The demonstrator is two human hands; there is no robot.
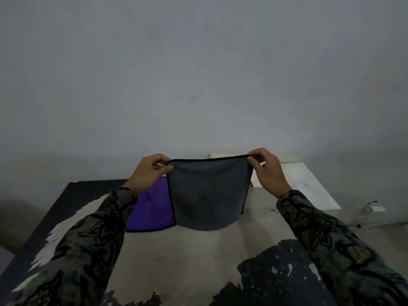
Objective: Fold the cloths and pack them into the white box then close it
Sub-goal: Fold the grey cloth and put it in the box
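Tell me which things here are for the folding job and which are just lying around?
For the job:
grey cloth, pinched at its top corners by the left hand and right hand
purple cloth, flat on the table
white box

Just lying about:
small white object with a cable, right of the table

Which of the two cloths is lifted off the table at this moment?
The grey cloth: the left hand and right hand pinch its top corners, so it hangs. The purple cloth lies flat on the table behind it.
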